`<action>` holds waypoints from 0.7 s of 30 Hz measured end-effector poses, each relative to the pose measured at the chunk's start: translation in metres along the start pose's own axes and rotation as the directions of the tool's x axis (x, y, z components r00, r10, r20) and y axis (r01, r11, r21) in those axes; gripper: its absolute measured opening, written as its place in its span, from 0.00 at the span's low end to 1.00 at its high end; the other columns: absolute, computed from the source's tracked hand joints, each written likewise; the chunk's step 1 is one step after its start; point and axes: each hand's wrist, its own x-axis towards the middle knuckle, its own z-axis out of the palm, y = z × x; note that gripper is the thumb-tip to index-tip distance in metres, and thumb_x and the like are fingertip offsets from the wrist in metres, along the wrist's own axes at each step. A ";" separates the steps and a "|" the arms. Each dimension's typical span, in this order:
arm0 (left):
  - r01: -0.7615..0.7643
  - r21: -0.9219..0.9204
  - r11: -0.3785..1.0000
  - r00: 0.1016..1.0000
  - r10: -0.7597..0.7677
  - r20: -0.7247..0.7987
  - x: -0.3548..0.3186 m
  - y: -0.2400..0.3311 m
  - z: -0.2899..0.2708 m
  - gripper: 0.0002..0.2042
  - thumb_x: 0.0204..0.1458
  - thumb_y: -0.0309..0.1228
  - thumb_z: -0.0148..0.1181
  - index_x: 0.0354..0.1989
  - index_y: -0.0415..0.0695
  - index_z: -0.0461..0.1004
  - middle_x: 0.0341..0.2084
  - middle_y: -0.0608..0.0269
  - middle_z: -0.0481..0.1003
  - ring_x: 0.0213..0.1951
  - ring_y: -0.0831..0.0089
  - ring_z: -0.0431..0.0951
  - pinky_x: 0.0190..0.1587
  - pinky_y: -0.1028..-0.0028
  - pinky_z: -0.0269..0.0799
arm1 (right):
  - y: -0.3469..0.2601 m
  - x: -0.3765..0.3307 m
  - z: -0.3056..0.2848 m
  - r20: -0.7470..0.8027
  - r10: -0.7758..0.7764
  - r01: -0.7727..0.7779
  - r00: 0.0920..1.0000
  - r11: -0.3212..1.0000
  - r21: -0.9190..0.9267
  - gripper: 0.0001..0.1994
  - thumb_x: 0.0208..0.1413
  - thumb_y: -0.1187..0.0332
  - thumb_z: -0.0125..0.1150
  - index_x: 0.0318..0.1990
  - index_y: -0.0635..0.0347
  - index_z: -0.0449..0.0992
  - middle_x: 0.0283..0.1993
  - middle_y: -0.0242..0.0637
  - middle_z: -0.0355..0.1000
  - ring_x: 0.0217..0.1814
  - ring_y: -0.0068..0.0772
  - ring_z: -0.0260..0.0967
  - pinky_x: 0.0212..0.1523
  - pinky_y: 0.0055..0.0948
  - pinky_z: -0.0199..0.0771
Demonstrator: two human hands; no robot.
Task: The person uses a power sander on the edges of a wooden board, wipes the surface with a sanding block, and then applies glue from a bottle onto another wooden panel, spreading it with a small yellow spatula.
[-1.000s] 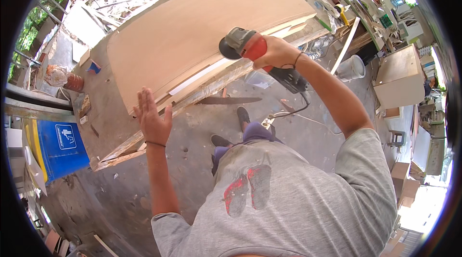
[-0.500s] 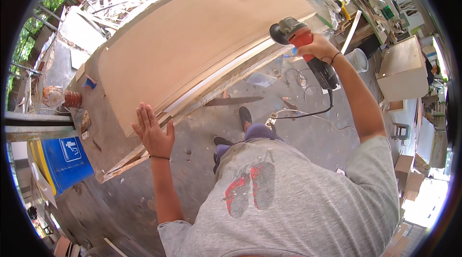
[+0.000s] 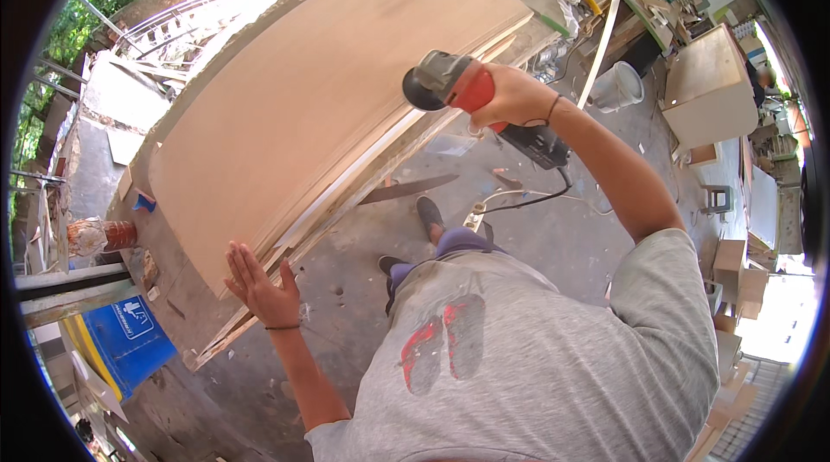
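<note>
My right hand (image 3: 519,97) grips a red and black angle grinder (image 3: 474,89) with a dark round disc at its head. The disc end is over the near edge of a large pale wooden panel (image 3: 337,99), and whether it touches the wood I cannot tell. A dark cord hangs from the grinder's rear end. My left hand (image 3: 264,285) lies with its fingers stretched out at the panel's near left corner, holding nothing. Beneath the panel's near edge show a white strip and a rough wooden layer.
A handsaw (image 3: 408,189) lies on the floor by my feet, with a power strip (image 3: 474,216) and cables to its right. Right of the panel stand a whitish bucket (image 3: 618,86) and a wooden cabinet (image 3: 709,86). A blue and yellow bin (image 3: 130,345) is at the left.
My right hand has carried the grinder leftward along the panel's near edge, closer to my body's middle. My left hand is still at the left corner. The whole view has turned slightly.
</note>
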 end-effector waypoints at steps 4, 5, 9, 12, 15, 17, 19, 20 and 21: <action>0.028 0.041 0.999 1.000 -0.028 0.004 -0.001 0.002 0.004 0.33 0.52 0.45 0.50 0.63 0.39 0.53 0.64 0.56 0.52 0.66 0.61 0.48 0.65 0.53 0.34 | 0.033 0.002 -0.021 -0.011 0.050 -0.049 0.999 0.997 0.061 0.28 0.27 0.63 0.69 0.42 0.64 0.71 0.33 0.37 0.71 0.34 0.31 0.68 0.39 0.28 0.70; 0.035 0.034 0.999 0.999 -0.034 -0.041 -0.001 0.002 0.008 0.32 0.52 0.44 0.50 0.63 0.39 0.54 0.64 0.56 0.53 0.66 0.61 0.49 0.65 0.53 0.34 | 0.035 0.001 -0.027 -0.026 0.071 -0.069 0.997 0.995 0.071 0.28 0.27 0.64 0.69 0.42 0.63 0.71 0.33 0.37 0.71 0.34 0.30 0.68 0.39 0.27 0.70; 0.043 0.032 0.999 0.988 -0.038 -0.149 -0.003 0.002 0.016 0.29 0.52 0.40 0.50 0.61 0.40 0.56 0.62 0.56 0.56 0.65 0.59 0.53 0.65 0.52 0.35 | 0.056 0.005 -0.044 -0.073 0.113 -0.103 0.991 0.986 0.127 0.28 0.28 0.64 0.70 0.43 0.63 0.71 0.34 0.36 0.71 0.35 0.28 0.68 0.39 0.26 0.69; 0.048 0.033 0.998 0.982 -0.041 -0.186 -0.003 0.004 0.019 0.28 0.51 0.37 0.49 0.61 0.41 0.56 0.62 0.55 0.57 0.64 0.59 0.54 0.64 0.52 0.36 | 0.079 0.014 -0.059 -0.097 0.131 -0.124 0.987 0.989 0.074 0.28 0.28 0.65 0.70 0.43 0.64 0.71 0.35 0.35 0.71 0.35 0.28 0.68 0.39 0.26 0.69; 0.057 0.035 0.998 0.979 -0.049 -0.198 -0.002 0.006 0.020 0.28 0.51 0.36 0.49 0.61 0.41 0.56 0.61 0.55 0.58 0.64 0.58 0.55 0.64 0.51 0.36 | 0.095 0.020 -0.074 -0.099 0.173 -0.159 0.980 0.979 0.129 0.28 0.28 0.65 0.69 0.43 0.64 0.71 0.35 0.34 0.71 0.35 0.27 0.67 0.39 0.25 0.69; 0.055 0.042 0.998 0.978 -0.046 -0.203 -0.002 0.005 0.020 0.28 0.51 0.36 0.49 0.62 0.42 0.56 0.61 0.55 0.59 0.63 0.58 0.55 0.64 0.51 0.36 | 0.109 0.024 -0.083 -0.112 0.174 -0.155 0.978 0.975 0.158 0.27 0.29 0.65 0.69 0.42 0.64 0.71 0.35 0.34 0.71 0.35 0.26 0.67 0.38 0.25 0.69; 0.057 0.046 0.997 0.977 -0.046 -0.209 -0.002 0.005 0.021 0.28 0.51 0.36 0.49 0.62 0.42 0.55 0.60 0.55 0.59 0.63 0.58 0.56 0.64 0.51 0.37 | 0.123 0.028 -0.094 -0.125 0.175 -0.151 0.976 0.972 0.182 0.26 0.29 0.65 0.69 0.42 0.63 0.71 0.35 0.33 0.71 0.34 0.25 0.67 0.37 0.25 0.69; 0.055 0.058 0.997 0.976 -0.041 -0.214 -0.002 0.005 0.021 0.28 0.51 0.36 0.49 0.62 0.42 0.55 0.60 0.55 0.59 0.63 0.58 0.56 0.64 0.51 0.37 | 0.130 0.031 -0.100 -0.121 0.201 -0.173 0.972 0.962 0.209 0.26 0.29 0.65 0.69 0.42 0.63 0.72 0.35 0.33 0.71 0.34 0.25 0.67 0.37 0.24 0.69; 0.053 0.070 0.996 0.975 -0.036 -0.220 -0.002 0.005 0.021 0.28 0.51 0.36 0.49 0.62 0.41 0.55 0.60 0.54 0.59 0.63 0.58 0.56 0.63 0.51 0.37 | 0.137 0.033 -0.105 -0.116 0.227 -0.195 0.967 0.952 0.236 0.25 0.30 0.65 0.69 0.41 0.63 0.72 0.34 0.32 0.71 0.34 0.24 0.67 0.36 0.24 0.69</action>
